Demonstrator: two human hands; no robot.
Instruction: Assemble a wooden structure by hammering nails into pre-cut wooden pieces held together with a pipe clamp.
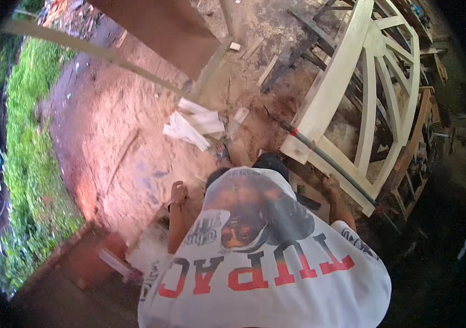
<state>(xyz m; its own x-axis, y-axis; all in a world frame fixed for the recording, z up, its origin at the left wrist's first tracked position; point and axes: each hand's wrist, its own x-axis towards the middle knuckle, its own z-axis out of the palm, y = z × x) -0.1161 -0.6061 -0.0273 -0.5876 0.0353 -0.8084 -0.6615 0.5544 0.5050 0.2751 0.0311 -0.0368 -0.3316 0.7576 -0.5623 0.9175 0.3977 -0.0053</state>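
A pale, unpainted wooden frame [353, 93], arched on one side with spokes fanning between its rails, is lying tilted over a rough workbench at the upper right. A long dark bar clamp [331, 164] is running along its lower straight rail, touching it. The frame's lower end is reaching toward the near edge of the bench.

Open-sided carpentry workshop, pale arched wooden window frame [369, 93] leaning on stacked timber, offcut boards [192, 126] and sawdust across a red dirt floor [113, 126], grass verge [25, 164] alongside, cluttered tool shelf [416, 164] behind.
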